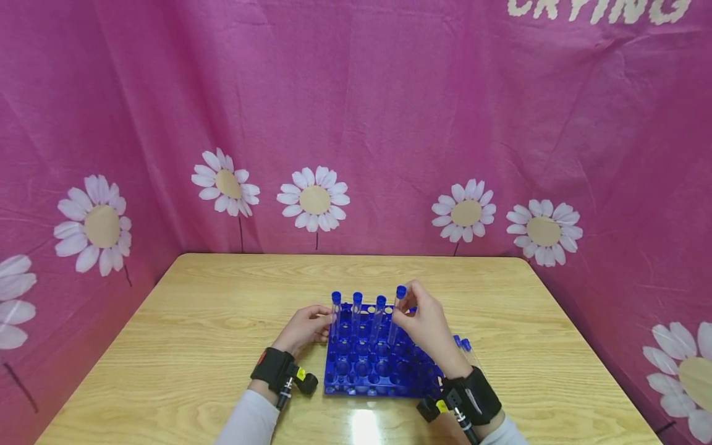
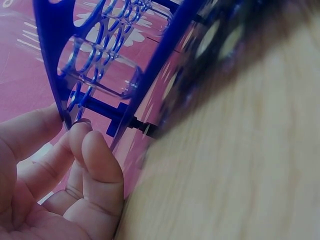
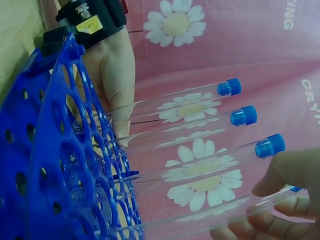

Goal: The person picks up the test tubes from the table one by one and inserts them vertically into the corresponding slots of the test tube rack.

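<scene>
A blue test tube rack [image 1: 361, 390] stands on the table. My left hand [image 1: 303, 329] holds its left side; in the left wrist view the thumb and fingertips pinch the upper plate's corner [image 2: 60, 95]. My right hand [image 1: 429, 318] pinches a clear, blue-capped test tube [image 1: 392, 332] near its top. That tube's lower part is inside the rack, slightly tilted; its bottom is hidden in the head view. Left of it, three more capped tubes stand in a row, their blue caps [image 3: 243, 116] showing in the right wrist view.
Blue-capped tubes [image 1: 466, 345] lie on the wooden table [image 1: 222, 321] right of the rack, partly hidden behind my right forearm. A pink curtain [image 1: 389, 123] with white daisies hangs behind and at both sides of the table.
</scene>
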Action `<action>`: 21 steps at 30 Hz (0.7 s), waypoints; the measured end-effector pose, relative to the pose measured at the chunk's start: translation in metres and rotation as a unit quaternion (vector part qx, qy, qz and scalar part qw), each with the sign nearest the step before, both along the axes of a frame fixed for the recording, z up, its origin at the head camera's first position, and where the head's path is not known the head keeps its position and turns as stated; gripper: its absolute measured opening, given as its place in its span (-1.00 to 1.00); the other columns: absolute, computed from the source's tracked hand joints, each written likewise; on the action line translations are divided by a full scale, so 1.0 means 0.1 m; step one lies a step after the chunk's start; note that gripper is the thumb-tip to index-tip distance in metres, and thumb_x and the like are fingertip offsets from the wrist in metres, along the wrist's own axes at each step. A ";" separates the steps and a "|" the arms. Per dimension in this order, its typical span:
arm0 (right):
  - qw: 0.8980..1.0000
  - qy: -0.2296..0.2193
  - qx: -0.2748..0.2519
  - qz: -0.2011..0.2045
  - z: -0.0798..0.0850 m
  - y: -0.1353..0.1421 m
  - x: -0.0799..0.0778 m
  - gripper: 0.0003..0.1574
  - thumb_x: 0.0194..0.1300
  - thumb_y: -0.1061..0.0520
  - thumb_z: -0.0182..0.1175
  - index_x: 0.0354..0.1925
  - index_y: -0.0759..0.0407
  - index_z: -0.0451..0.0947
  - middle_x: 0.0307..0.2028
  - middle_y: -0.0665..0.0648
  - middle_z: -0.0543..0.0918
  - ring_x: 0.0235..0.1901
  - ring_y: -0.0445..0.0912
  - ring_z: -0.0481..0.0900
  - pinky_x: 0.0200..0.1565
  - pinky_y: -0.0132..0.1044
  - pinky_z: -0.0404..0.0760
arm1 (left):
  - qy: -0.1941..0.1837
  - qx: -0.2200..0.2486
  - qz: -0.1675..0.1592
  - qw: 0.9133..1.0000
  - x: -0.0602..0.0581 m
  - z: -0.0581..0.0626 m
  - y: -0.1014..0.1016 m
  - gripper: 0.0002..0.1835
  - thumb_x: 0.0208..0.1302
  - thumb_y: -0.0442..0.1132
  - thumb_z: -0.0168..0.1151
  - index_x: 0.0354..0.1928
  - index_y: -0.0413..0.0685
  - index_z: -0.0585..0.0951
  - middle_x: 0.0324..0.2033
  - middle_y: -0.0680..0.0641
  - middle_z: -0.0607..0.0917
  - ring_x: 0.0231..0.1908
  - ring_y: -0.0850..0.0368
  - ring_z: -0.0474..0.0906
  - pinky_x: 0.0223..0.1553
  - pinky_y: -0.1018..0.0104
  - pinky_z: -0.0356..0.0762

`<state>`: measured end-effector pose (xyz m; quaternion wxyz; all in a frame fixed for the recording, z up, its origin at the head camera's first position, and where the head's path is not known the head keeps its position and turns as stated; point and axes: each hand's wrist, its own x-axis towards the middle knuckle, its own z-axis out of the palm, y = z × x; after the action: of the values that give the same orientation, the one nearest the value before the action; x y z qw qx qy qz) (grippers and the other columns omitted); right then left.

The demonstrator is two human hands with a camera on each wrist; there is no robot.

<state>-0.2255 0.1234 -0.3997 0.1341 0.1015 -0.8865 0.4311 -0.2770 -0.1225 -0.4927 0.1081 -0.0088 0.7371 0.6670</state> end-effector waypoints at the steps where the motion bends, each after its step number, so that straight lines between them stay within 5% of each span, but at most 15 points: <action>1: 1.000 -0.003 0.003 0.001 -0.01 0.00 -0.01 -0.69 0.00 0.24 0.24 -0.29 0.11 0.33 -0.44 0.06 0.55 -0.36 -0.13 0.52 -0.31 -0.26 0.62 | 0.000 -0.002 0.001 1.000 0.00 0.00 0.00 -0.70 0.21 -0.23 0.19 -0.09 -0.28 0.55 -0.49 0.00 0.53 -0.52 0.19 0.44 -0.48 0.39 0.51; 21: 0.999 -0.032 0.022 0.009 -0.07 0.00 -0.04 -0.69 -0.06 0.24 0.24 -0.34 0.12 0.32 -0.45 0.06 0.55 -0.41 -0.14 0.48 -0.42 -0.29 0.46 | 0.005 -0.019 -0.002 1.000 0.00 0.00 -0.01 -0.71 0.22 -0.21 0.18 -0.10 -0.28 0.55 -0.51 -0.01 0.52 -0.53 0.20 0.45 -0.49 0.40 0.51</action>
<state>-0.2300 0.1237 -0.4070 0.0995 0.0989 -0.8984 0.4161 -0.2766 -0.1231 -0.4927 0.1054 -0.0059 0.7505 0.6524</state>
